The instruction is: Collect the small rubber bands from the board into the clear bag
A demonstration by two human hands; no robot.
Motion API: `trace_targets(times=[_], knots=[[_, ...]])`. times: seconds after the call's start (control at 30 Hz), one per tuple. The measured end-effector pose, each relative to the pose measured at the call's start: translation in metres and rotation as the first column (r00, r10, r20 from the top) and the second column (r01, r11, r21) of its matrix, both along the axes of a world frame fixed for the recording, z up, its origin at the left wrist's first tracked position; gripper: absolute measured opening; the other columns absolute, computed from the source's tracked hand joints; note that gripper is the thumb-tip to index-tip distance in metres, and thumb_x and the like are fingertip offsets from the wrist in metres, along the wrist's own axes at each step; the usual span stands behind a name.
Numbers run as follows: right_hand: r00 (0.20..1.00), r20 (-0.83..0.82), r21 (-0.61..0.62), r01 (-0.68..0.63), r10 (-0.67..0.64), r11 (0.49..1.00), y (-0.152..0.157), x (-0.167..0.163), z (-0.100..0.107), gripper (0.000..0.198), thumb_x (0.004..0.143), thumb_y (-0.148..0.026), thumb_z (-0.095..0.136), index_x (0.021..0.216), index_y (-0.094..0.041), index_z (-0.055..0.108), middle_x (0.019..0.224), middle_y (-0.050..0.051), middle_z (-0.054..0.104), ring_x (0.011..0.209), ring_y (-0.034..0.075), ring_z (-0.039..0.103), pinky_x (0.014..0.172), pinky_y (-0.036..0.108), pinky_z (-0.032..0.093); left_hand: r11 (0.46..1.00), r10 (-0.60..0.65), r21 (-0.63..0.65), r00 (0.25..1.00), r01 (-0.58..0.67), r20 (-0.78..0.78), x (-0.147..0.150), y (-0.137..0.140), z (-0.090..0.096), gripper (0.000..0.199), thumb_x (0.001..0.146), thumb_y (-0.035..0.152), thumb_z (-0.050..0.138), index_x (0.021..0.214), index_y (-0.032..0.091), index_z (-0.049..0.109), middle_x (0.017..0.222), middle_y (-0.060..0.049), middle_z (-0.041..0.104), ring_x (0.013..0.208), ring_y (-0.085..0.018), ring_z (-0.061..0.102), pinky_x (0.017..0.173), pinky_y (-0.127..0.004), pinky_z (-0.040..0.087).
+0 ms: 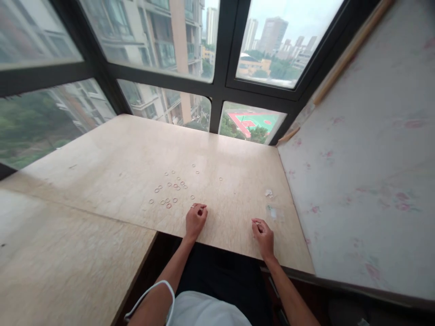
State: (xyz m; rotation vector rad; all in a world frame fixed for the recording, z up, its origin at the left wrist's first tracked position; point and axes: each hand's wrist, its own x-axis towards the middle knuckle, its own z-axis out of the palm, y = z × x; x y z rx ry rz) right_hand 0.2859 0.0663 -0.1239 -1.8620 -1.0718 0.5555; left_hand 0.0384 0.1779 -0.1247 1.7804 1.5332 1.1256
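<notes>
Your left hand (pixel 196 222) rests at the near edge of the beige, marble-patterned counter (pixel 231 210), its fingers curled in toward the thumb. A thin pale band shows at those fingers — you can't tell from here whether it is worn or pinched. Your right hand (pixel 265 237) is curled as well, at the same near edge but closer to the right-hand corner; whether its fingertips grip anything is too small to tell.

The small, thin, round rings (pixel 182 183), some greyish and a few reddish, lie scattered across the counter's middle, mostly ahead and to the left of your left hand. One ring sits just beyond that hand's fingers, and another lies alone farther right, between the cluster and the counter's right edge.

Near that right edge, just beyond your right hand, is a small clear plastic bag (pixel 273 213) — with a crumpled white scrap (pixel 268 193) beside it, toward the far edge.
</notes>
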Motion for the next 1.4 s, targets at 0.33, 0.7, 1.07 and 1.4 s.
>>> trace_targets(times=[0.33,0.7,1.07,1.4], knots=[[0.995,0.08,0.012,-0.067,0.066,0.998,-0.005,0.007,-0.005,0.039,0.08,-0.048,0.049,0.093,-0.015,0.066,0.061,0.003,0.063,0.054,0.018,0.057,0.052,0.025,0.043,0.997,0.079,0.032,0.995,-0.077,-0.065,0.006,-0.002,0.003,0.012,0.077,0.013,0.053,0.08,0.017,0.064,0.078,-0.001,0.06,0.064,-0.011,0.053,0.065,-0.025,0.043],[0.989,0.093,-0.019,-0.116,0.117,0.993,-0.005,0.012,-0.005,0.042,0.078,-0.049,0.048,0.092,-0.015,0.068,0.071,0.007,0.069,0.064,0.021,0.064,0.059,0.026,0.044,0.991,0.127,0.06,0.99,-0.123,-0.062,0.008,-0.004,-0.001,0.012,0.076,0.011,0.053,0.077,0.015,0.064,0.076,-0.002,0.06,0.063,-0.011,0.052,0.065,-0.025,0.043],[0.993,0.068,-0.059,-0.087,0.091,0.994,-0.004,0.013,-0.005,0.045,0.074,-0.052,0.047,0.093,-0.017,0.068,0.08,0.008,0.071,0.075,0.024,0.067,0.063,0.027,0.046,0.989,0.147,0.022,0.988,-0.148,0.048,0.008,-0.009,0.005,0.013,0.075,0.012,0.054,0.078,0.015,0.066,0.077,-0.002,0.062,0.06,-0.01,0.052,0.062,-0.023,0.043],[0.993,0.092,-0.067,-0.064,0.07,0.996,-0.004,0.011,-0.008,0.047,0.073,-0.053,0.047,0.094,-0.016,0.068,0.079,0.008,0.07,0.074,0.024,0.066,0.064,0.027,0.045,0.967,0.128,-0.253,0.914,-0.03,0.385,-0.023,0.001,0.02,0.022,0.076,0.03,0.057,0.086,0.014,0.067,0.078,-0.005,0.066,0.057,-0.011,0.058,0.051,-0.021,0.045]])
